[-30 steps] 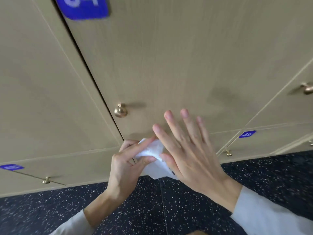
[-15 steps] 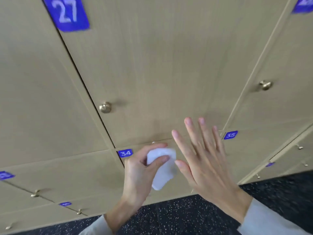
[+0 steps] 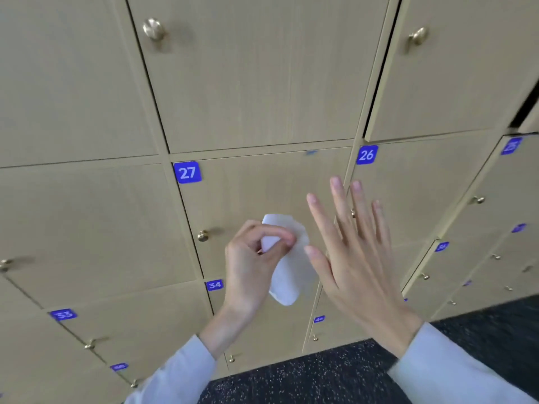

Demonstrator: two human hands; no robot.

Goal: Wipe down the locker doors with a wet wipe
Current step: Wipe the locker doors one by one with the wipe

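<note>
Two hands are raised in front of a wall of wooden lockers. The fingers and thumb of the left hand (image 3: 250,269) are curled and they pinch a white wet wipe (image 3: 287,272) near its upper part. The wipe is folded or crumpled, and its lower part hangs down below the fingers, in the space between the two hands. It is not possible to tell whether the wipe touches the door behind it.

The right hand (image 3: 354,258) holds nothing. Its fingers are straight and spread a little, pointing upward, and the back of the hand faces the camera. Its thumb tip is just beside the right edge of the wipe. Both wrists come out of light grey sleeves (image 3: 446,365).

Behind the hands is the locker door (image 3: 262,188) with the blue plate 27 (image 3: 187,172) in its upper left corner and a small brass knob (image 3: 202,236) at its left side. To the right of it is the door with the plate 26 (image 3: 367,154). Below door 27 is a door with the plate 34 (image 3: 214,285), partly hidden by the left hand. At the lower left there is a plate that seems to read 33 (image 3: 63,314), a little blurred. Above, two larger doors carry bigger brass knobs (image 3: 153,29). At the bottom a dark speckled floor (image 3: 306,380) is visible.
</note>
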